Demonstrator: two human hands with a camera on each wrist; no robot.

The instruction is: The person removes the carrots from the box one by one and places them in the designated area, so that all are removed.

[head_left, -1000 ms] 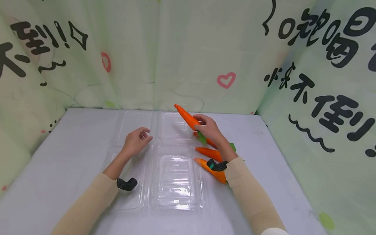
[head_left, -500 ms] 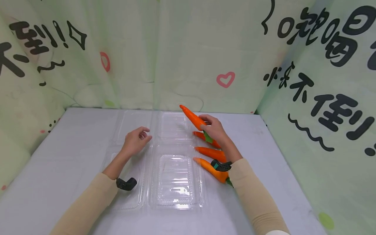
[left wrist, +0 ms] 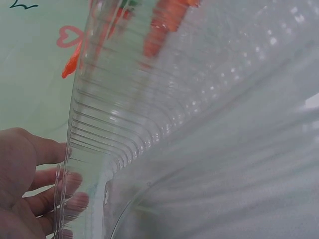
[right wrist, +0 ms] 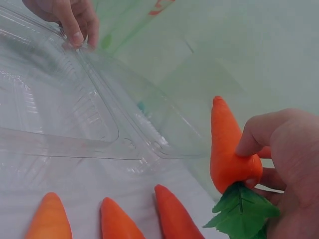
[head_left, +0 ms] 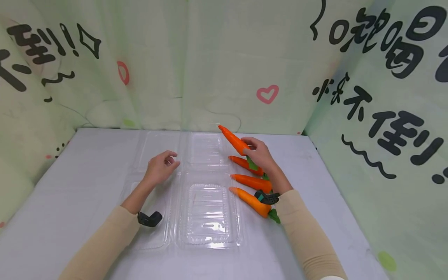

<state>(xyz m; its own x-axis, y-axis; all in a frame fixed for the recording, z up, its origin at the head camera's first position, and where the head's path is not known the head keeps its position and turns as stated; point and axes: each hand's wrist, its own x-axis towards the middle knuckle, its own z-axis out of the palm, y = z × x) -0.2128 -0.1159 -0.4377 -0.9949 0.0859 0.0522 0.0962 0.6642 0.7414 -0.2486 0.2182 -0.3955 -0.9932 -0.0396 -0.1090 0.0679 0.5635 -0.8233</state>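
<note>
My right hand [head_left: 257,151] pinches an orange carrot [head_left: 234,139] near its leafy end, thumb on one side and fingers on the other. Its tip points up and to the left, raised over the table's back part. Beside the clear plastic containers hovers my left hand [head_left: 161,169], fingers loosely bent with a gap between thumb and forefinger. In the right wrist view, the fingertips of the left hand [right wrist: 79,22] are right at a container's rim. Through clear plastic [left wrist: 119,124], the left wrist view shows part of the left hand [left wrist: 30,184].
Three more carrots, back [head_left: 241,161], middle [head_left: 250,182] and front [head_left: 250,200], lie right of the containers, tips leftward. Clear trays, front [head_left: 208,210] and back [head_left: 206,149], have clear sections to their left. Printed curtains [head_left: 217,58] enclose the white table [head_left: 70,194].
My right hand has drawn a little to the right with the carrot, uncovering more of the carrots on the table. The left hand has stayed in place.
</note>
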